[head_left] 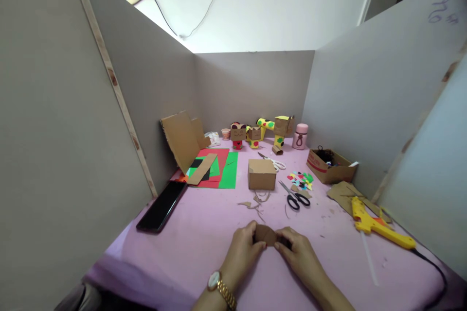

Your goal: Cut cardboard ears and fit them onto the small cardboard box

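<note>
A small brown cardboard piece (265,235) with a rounded top edge is held low over the pink table. My left hand (243,245) pinches its left side, thumb in front. On its right side my right hand (294,245) grips it between thumb and fingers. Just beyond lie thin curled cardboard scraps (257,199). Farther back stands a closed cardboard box (261,175). To the right of that box rest black-handled scissors (295,198), blades pointing away.
A phone (162,206) and coloured paper sheets (228,170) lie left. Right are a yellow glue gun (379,226) with a cord, an open box (330,165) and paper cutouts (301,180). Cardboard figures (254,134), white scissors (275,161) and a pink bottle (300,137) occupy the back.
</note>
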`<state>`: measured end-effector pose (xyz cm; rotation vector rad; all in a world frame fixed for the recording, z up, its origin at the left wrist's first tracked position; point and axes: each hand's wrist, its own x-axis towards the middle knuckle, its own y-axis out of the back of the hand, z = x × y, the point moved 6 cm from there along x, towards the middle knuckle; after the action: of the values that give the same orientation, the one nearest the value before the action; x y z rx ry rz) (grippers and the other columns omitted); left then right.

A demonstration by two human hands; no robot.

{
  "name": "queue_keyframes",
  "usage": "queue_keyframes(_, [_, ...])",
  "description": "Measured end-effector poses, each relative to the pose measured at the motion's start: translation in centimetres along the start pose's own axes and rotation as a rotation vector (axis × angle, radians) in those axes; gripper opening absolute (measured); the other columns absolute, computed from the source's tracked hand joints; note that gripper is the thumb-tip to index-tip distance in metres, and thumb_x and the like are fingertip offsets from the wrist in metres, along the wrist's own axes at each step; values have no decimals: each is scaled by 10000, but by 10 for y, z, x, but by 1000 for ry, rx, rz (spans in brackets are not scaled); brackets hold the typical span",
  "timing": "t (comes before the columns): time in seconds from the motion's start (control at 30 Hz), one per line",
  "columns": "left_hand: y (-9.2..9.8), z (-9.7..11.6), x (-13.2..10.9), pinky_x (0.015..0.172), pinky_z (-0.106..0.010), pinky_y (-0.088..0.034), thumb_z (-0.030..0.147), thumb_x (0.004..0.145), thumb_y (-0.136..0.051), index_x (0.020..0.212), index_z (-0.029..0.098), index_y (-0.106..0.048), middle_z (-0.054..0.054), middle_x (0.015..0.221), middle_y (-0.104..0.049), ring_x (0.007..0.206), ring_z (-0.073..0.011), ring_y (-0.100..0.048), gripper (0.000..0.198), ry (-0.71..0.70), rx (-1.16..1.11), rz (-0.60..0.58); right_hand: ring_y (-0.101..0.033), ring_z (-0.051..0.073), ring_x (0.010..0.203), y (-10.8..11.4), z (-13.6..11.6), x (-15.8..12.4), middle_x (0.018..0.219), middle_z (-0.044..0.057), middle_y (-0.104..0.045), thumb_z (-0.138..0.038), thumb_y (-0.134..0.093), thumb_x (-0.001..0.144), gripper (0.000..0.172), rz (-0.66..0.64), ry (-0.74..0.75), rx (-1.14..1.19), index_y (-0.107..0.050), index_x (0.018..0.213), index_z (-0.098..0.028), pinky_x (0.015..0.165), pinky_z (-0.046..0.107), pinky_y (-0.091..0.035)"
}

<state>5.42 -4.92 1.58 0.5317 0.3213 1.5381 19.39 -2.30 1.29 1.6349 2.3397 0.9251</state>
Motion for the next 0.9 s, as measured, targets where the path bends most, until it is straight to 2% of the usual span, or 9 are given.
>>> queue_keyframes(0.27, [0, 1, 0, 597, -241, -343, 81, 651, -554, 754, 192, -528, 17, 730, -615, 669, -155, -509, 153, -3, -5, 4, -582, 194, 720, 1, -2, -2, 756, 41, -636, -127, -540, 712, 141, 3, 10, 8, -652, 788, -170, 670, 282, -431])
queue_keyframes(0.4, [0, 1, 0, 586, -240, -334, 89, 650, -554, 715, 200, -502, 31, 685, -581, 658, -153, -496, 138, -17, -19, 11, -596, 202, 752, 2, -2, -1, 796, 50, -655, -207, -543, 764, 144, 14, 27, 22, -657, 845, -174, 686, 289, -441])
queue_keyframes(0.6, [0, -1, 1, 566, -231, -335, 89, 634, -561, 695, 198, -492, 36, 668, -558, 654, -152, -494, 142, -16, -43, 17, -605, 201, 729, 0, -1, 3, 748, 48, -653, -223, -511, 807, 176, 15, 40, 29, -684, 805, -186, 675, 283, -445])
queue_keyframes(0.9, [0, 12, -3, 648, -240, -398, 111, 686, -545, 790, 180, -588, -4, 762, -644, 715, -164, -544, 132, -37, -95, -13, -590, 185, 668, 1, -5, 0, 682, 34, -624, -226, -512, 821, 200, 17, 67, 13, -694, 746, -187, 624, 264, -420])
